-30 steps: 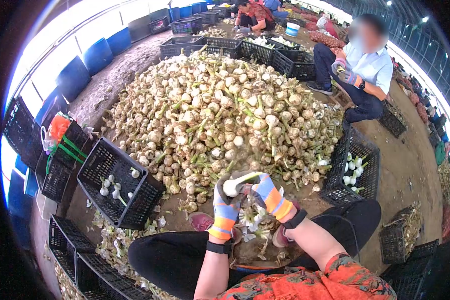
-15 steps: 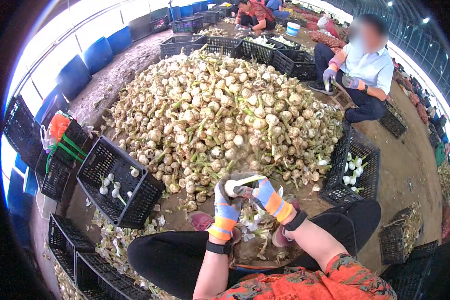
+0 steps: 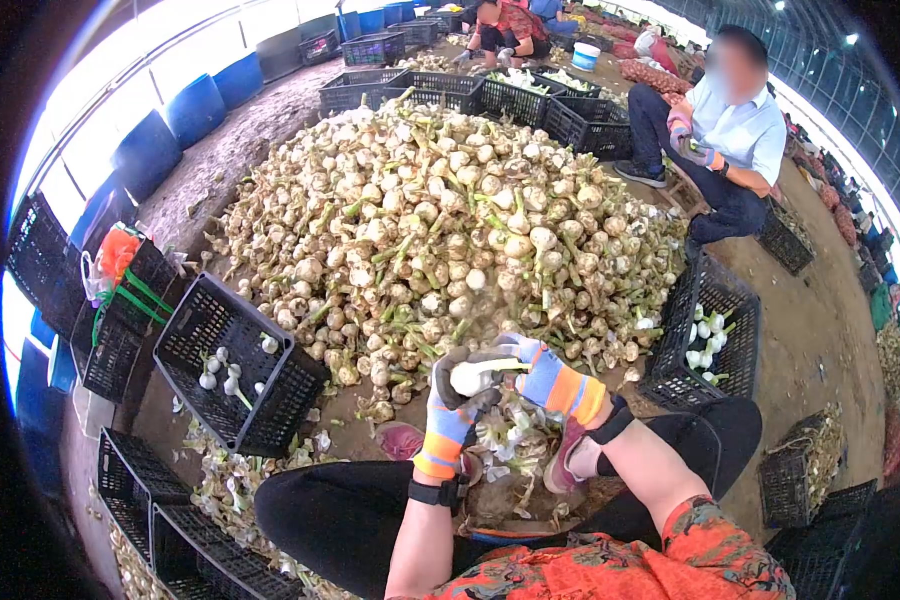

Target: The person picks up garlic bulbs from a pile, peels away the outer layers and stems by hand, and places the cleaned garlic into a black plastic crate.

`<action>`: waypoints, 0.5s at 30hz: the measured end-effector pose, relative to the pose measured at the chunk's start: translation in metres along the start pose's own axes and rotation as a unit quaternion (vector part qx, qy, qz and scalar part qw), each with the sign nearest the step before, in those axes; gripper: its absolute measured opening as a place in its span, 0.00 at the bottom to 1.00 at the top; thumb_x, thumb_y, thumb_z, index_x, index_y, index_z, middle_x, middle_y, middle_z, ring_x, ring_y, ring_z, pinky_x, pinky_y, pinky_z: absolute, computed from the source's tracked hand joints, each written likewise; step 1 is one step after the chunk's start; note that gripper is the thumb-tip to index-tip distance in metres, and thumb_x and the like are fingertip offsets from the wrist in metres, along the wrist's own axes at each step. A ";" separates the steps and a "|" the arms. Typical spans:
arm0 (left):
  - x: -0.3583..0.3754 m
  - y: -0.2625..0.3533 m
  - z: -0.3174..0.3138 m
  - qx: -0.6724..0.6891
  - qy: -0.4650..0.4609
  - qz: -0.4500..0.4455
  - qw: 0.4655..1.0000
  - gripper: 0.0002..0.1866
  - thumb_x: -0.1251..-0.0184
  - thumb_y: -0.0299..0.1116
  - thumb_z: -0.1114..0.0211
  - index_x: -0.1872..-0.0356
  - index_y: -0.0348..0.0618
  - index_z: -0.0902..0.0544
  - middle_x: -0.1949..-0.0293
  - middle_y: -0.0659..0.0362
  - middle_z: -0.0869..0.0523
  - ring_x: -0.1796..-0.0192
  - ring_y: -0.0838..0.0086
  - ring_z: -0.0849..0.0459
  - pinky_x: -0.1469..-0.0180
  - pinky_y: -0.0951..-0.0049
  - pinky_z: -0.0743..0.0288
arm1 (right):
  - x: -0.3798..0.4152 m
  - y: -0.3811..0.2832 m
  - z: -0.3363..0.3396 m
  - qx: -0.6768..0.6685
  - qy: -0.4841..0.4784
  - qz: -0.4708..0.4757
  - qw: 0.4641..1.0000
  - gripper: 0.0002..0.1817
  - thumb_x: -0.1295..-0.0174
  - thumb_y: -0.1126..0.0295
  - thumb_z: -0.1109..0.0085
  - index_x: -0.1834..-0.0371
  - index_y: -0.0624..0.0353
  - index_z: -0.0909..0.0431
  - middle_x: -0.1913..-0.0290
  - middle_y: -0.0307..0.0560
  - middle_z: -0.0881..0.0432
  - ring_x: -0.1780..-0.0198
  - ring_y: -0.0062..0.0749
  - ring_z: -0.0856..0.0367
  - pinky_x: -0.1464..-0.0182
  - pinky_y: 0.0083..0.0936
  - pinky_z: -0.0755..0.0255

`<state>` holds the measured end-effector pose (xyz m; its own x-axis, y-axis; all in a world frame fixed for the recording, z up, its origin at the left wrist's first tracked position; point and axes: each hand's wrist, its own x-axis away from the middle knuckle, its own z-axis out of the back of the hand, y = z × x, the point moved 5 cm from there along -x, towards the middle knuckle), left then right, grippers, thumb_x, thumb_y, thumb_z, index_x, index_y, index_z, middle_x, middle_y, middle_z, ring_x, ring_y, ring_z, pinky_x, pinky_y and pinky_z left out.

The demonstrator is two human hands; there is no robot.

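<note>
A white garlic bulb (image 3: pixel 466 379) with a pale green stem lies in my left hand (image 3: pixel 448 415), whose gloved fingers wrap round the bulb. My right hand (image 3: pixel 558 382), in a matching blue and orange glove with grey fingers, is closed near the stem, its fingertips at the stem's upper side. Whether a blade is in it I cannot make out. Just beyond both hands rises a large heap of unpeeled garlic (image 3: pixel 420 240). Torn white skins (image 3: pixel 510 440) lie on the ground beneath, between my shoes.
To the left a tilted black crate (image 3: pixel 288 395) holds a few cleaned bulbs. Another black crate (image 3: pixel 670 390) on the right has several more. A co-worker in a light shirt (image 3: pixel 755 130) sits at the heap's right. More crates (image 3: pixel 450 92) line its far side.
My right hand has shifted up and outward along the stem, and the bulb has turned so its round end shows in my left palm. The co-worker on the right has raised their hands.
</note>
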<state>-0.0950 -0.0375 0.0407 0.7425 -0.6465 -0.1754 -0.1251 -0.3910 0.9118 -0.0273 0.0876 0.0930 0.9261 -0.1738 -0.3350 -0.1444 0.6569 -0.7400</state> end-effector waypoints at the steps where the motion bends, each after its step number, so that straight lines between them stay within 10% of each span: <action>1: 0.000 -0.005 0.002 0.000 -0.001 0.001 1.000 0.37 0.57 0.16 0.29 0.43 0.39 0.37 0.49 0.55 0.27 0.51 0.71 0.24 0.49 0.73 0.25 | 0.001 -0.001 0.002 0.073 -0.007 0.008 0.997 0.23 0.56 0.82 0.49 0.52 0.59 0.23 0.57 0.51 0.19 0.56 0.39 0.21 0.51 0.25 0.29; 8: -0.001 -0.022 0.005 0.114 -0.002 0.030 0.993 0.34 0.55 0.19 0.30 0.43 0.34 0.34 0.49 0.54 0.26 0.49 0.66 0.23 0.45 0.70 0.29 | 0.001 0.007 -0.009 -0.334 0.011 -0.117 0.935 0.18 0.49 0.75 0.40 0.53 0.66 0.25 0.56 0.45 0.19 0.56 0.22 0.24 0.52 0.21 0.30; 10: -0.001 -0.027 0.015 -0.024 0.025 0.015 0.999 0.33 0.54 0.19 0.30 0.43 0.34 0.33 0.49 0.53 0.26 0.50 0.67 0.22 0.46 0.71 0.28 | 0.006 0.009 -0.012 -0.338 -0.033 -0.171 0.925 0.18 0.45 0.69 0.40 0.52 0.67 0.25 0.60 0.43 0.18 0.60 0.20 0.23 0.58 0.19 0.29; 13: 0.005 0.014 -0.003 0.134 0.041 0.073 0.987 0.27 0.46 0.24 0.36 0.43 0.35 0.32 0.50 0.53 0.24 0.52 0.69 0.22 0.48 0.71 0.27 | 0.006 0.000 -0.003 -0.360 0.005 -0.162 0.919 0.13 0.49 0.76 0.40 0.59 0.68 0.20 0.64 0.42 0.17 0.63 0.21 0.21 0.56 0.18 0.27; 15: 0.007 0.014 -0.001 0.226 0.052 0.114 0.966 0.23 0.39 0.28 0.42 0.43 0.36 0.32 0.52 0.54 0.23 0.51 0.69 0.22 0.49 0.72 0.27 | 0.009 0.007 -0.003 -0.391 -0.030 -0.177 0.903 0.21 0.49 0.62 0.37 0.57 0.66 0.21 0.63 0.43 0.17 0.61 0.21 0.21 0.57 0.20 0.27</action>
<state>-0.0907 -0.0470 0.0526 0.7205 -0.6898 0.0713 -0.5511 -0.5072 0.6626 -0.0211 0.0879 0.0830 0.9764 -0.2150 0.0190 -0.0149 -0.1549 -0.9878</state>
